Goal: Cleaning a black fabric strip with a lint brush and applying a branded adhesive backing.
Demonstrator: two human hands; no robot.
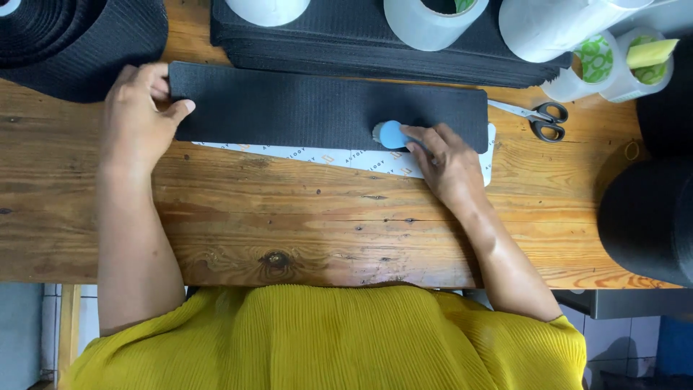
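Note:
A long black textured strip (310, 108) lies across the wooden table (289, 224), over a white printed backing sheet (346, 159) that shows below its lower edge. My left hand (137, 115) presses on the strip's left end, thumb on top. My right hand (444, 162) holds a small blue round-handled tool (390, 133) against the strip's lower edge, right of the middle.
A stack of black strips (361, 50) lies behind. White tape rolls (426, 22) and smaller rolls (613, 65) stand at the back right. Scissors (541, 119) lie just right of the strip. Black material rolls sit at the far left (65, 43) and right (650, 217).

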